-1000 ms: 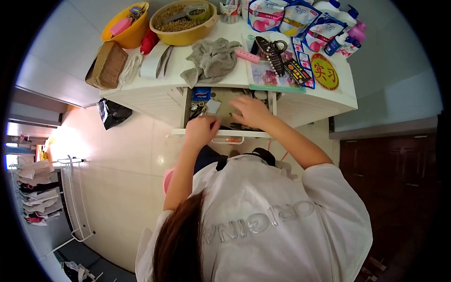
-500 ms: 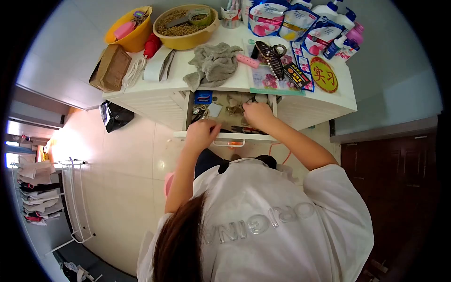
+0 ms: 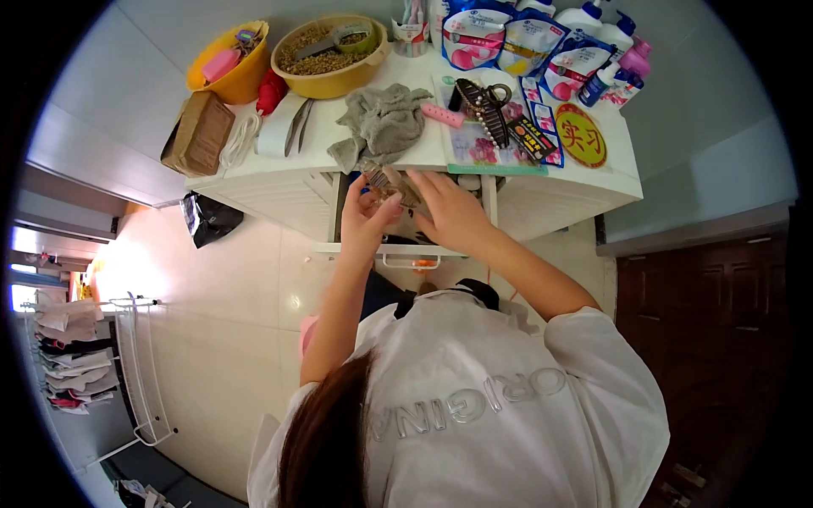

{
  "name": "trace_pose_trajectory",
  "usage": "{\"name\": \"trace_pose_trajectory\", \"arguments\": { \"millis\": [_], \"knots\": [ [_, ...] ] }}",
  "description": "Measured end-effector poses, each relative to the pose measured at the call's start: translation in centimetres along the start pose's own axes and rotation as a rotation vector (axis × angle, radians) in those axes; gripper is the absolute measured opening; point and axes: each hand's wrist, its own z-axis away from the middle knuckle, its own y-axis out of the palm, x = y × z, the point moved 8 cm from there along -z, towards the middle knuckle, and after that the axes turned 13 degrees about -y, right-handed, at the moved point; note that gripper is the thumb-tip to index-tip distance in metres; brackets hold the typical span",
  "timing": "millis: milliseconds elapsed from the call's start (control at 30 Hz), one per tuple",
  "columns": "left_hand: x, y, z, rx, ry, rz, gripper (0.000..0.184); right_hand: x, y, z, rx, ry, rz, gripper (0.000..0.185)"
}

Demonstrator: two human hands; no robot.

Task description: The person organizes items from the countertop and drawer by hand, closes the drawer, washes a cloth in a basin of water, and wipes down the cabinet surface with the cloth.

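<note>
Above the pulled-out drawer (image 3: 398, 251) of the white cabinet, my left hand (image 3: 366, 222) is closed on a small clear, brownish packet (image 3: 388, 186). It looks like crinkled plastic with dark print, and what is inside cannot be made out. My right hand (image 3: 453, 210) is at the packet's right side with fingers stretched forward, seemingly touching its edge. The two hands cover most of the drawer's contents. A grey cloth (image 3: 385, 123) lies on the cabinet top just beyond the packet.
On the cabinet top stand a yellow tub (image 3: 332, 80), an orange basin (image 3: 229, 72), a cardboard box (image 3: 199, 134) and several detergent pouches (image 3: 476, 38). A beaded hair claw (image 3: 483, 110) lies near a round yellow sign (image 3: 581, 135). A black bag (image 3: 210, 218) sits on the floor.
My right hand has come out of the drawer and moved left. My left hand has left the drawer's front edge and risen; the packet is now up between both hands.
</note>
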Motion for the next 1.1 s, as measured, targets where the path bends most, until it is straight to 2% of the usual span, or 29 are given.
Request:
{"name": "trace_pose_trajectory", "arguments": {
  "millis": [67, 100, 200, 233, 333, 367, 400, 467, 500, 600, 733, 767, 867, 900, 1000, 1033, 1100],
  "knots": [
    [-0.5, -0.2, -0.9, -0.089, -0.014, 0.118, 0.064, 1.8, -1.0, -2.1, -0.037, -0.156, -0.017, 0.053],
    [-1.6, 0.3, -0.7, -0.118, 0.057, 0.039, 0.058, 2.5, -1.3, -2.7, -0.052, -0.233, -0.028, 0.057],
    [-4.5, 2.9, -1.2, 0.169, 0.130, 0.147, 0.057, 0.3, -1.8, -4.6, -0.180, -0.170, 0.004, 0.055],
    [-3.3, 2.2, -2.5, 0.175, -0.014, 0.339, 0.054, -0.8, -2.0, -5.4, -0.203, -0.122, -0.051, 0.054],
    [-7.6, 0.5, -3.1, -0.002, 0.357, -0.185, 0.043, -4.3, -2.8, -8.1, -0.310, 0.023, -0.239, 0.049],
    [-8.7, -0.1, -3.1, -0.218, 0.390, -0.336, 0.035, -5.2, -2.7, -9.1, -0.376, 0.076, -0.313, 0.045],
    [-9.5, 0.1, -3.2, -0.300, 0.550, -0.520, 0.035, -6.1, -2.4, -9.8, -0.442, 0.133, -0.385, 0.042],
    [-9.8, 0.3, -4.1, -0.454, 0.881, -0.890, 0.037, -8.0, 1.2, -11.1, -0.299, 0.091, -0.204, 0.036],
    [-8.8, 0.5, -5.7, -0.376, 0.823, -1.003, 0.040, -8.6, 2.4, -11.4, -0.232, 0.067, -0.111, 0.033],
    [-6.1, -1.0, -7.3, -0.474, 0.702, -1.066, 0.041, -9.0, 2.6, -10.4, -0.192, 0.147, -0.166, 0.029],
    [-6.0, -1.3, -7.7, -0.489, 0.667, -1.033, 0.040, -8.2, 0.2, -7.5, -0.072, 0.292, -0.151, 0.030],
    [-5.9, -1.3, -7.8, -0.476, 0.644, -1.022, 0.040, -8.2, -0.3, -7.0, -0.073, 0.248, -0.141, 0.032],
    [-6.0, -1.6, -7.9, -0.463, 0.614, -1.000, 0.039, -7.8, -2.8, -7.9, -0.182, 0.296, -0.339, 0.033],
    [-6.1, -1.5, -7.7, -0.466, 0.627, -0.997, 0.039, -8.6, -2.7, -8.6, -0.354, 0.242, -0.427, 0.033],
    [-6.2, -1.5, -7.7, -0.477, 0.662, -0.989, 0.039, -6.7, -2.0, -10.8, -0.468, 0.025, -0.136, 0.031],
    [-6.1, -1.5, -7.6, -0.482, 0.670, -0.986, 0.038, -6.6, 0.2, -11.2, -0.305, -0.016, -0.080, 0.032],
    [-6.0, -1.6, -7.7, -0.458, 0.650, -0.977, 0.037, -7.3, 1.8, -9.5, -0.254, 0.074, -0.090, 0.031]
  ]
}}
